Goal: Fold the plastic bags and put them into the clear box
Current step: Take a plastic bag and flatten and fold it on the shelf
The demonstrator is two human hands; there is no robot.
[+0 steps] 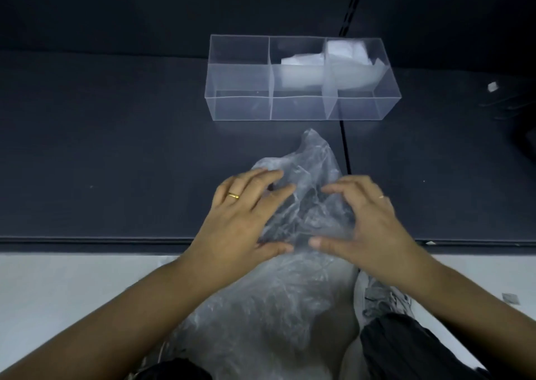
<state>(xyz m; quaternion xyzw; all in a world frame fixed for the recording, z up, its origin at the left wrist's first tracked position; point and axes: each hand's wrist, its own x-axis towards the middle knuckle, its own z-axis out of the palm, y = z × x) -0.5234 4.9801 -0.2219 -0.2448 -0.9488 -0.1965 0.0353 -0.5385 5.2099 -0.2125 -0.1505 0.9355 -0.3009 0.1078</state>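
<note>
Seen from above, over both forearms. Across the upper field, a dark tabletop [116,147], with pale floor [58,287] below its near edge. Draped over that edge, a large crumpled plastic bag [307,159] (translucent, heavily creased), far tip lying on the tabletop just short of the box without touching it, near end hanging down toward the person's legs. Farther back, standing on the tabletop, the clear box [240,107], open-topped and split by two walls into three compartments side by side. On the bag at the table edge, the left hand [243,220] and right hand [368,220], close together but apart, each clenched on the film: fingers curled over the top, thumb pressed in from the near side, plastic bunched between them. Inside the box, white folded bags [345,55] in the right compartment and in the middle one. Below the right wrist, a grey laced shoe [383,295]. On the left hand, a gold ring [233,196]. Far right on the tabletop, a small white scrap [492,87].
</note>
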